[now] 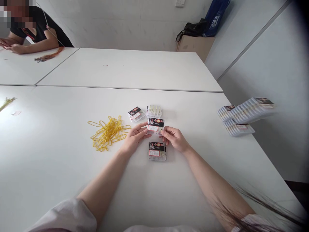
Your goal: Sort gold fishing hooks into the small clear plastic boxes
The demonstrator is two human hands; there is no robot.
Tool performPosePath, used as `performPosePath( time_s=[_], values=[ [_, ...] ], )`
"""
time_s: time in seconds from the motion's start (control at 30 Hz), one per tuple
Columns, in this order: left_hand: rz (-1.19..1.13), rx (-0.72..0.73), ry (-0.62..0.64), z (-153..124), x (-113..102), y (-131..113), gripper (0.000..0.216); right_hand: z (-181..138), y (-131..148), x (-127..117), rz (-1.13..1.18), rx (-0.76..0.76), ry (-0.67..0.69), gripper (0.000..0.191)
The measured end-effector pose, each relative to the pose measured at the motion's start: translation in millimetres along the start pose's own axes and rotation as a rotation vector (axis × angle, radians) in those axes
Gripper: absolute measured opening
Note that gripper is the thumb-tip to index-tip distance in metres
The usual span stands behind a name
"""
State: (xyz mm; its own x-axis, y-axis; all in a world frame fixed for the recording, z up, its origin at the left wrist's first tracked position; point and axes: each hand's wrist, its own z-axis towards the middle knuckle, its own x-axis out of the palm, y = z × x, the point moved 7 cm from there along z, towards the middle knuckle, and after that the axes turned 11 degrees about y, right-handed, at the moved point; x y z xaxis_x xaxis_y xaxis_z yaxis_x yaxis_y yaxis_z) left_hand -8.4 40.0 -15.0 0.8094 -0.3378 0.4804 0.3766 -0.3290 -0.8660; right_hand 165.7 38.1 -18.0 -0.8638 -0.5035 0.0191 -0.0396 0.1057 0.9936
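Both hands hold a small clear plastic hook box (155, 126) with a black, white and red label, just above the table. My left hand (135, 137) is closed on its left edge, and my right hand (175, 138) pinches its lower right corner. Nearer to me lies a similar labelled hook box (156, 151), with curved hooks showing through the plastic. Beyond the held box are a tilted labelled box (136, 114) and another box (154, 110) with pale pieces in its compartments. A loose heap of yellow rubber bands (108, 133) is left of my left hand.
Stacked rows of similar boxes (246, 112) stand by the right table edge. A seam divides my white table (60, 180) from the far table (135, 71). At the upper left, a person (41, 35) sits near an orange-brown bundle (49, 54). A pale yellow bundle (7, 103) lies far left.
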Motion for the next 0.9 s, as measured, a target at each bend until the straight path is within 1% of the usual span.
performPosePath(
  time_s=[0.6,0.7,0.73,0.83,0.87,0.9],
  values=[
    [0.031,0.007,-0.004,-0.8,-1.0,0.9,0.047,-0.1,-3.1,-0.5,-0.018,0.01,0.005,0.041],
    [0.034,0.013,-0.005,-1.1,-1.6,-0.3,0.049,-0.7,0.3,-0.8,0.004,-0.016,-0.003,0.035],
    [0.031,0.012,-0.008,-1.3,-1.8,-0.8,0.052,-0.9,1.9,-0.7,0.015,-0.033,-0.005,0.038],
    [0.025,-0.002,-0.01,-2.1,-0.9,-1.9,0.06,-1.0,6.2,1.0,0.016,-0.091,0.003,0.083],
    [0.03,-0.008,-0.009,-2.4,-0.2,-2.2,0.063,-0.8,6.6,2.0,0.005,-0.103,0.009,0.092],
    [0.04,-0.012,-0.007,-2.8,0.8,-2.4,0.065,-0.6,6.7,2.7,-0.007,-0.112,0.011,0.095]
  ],
)
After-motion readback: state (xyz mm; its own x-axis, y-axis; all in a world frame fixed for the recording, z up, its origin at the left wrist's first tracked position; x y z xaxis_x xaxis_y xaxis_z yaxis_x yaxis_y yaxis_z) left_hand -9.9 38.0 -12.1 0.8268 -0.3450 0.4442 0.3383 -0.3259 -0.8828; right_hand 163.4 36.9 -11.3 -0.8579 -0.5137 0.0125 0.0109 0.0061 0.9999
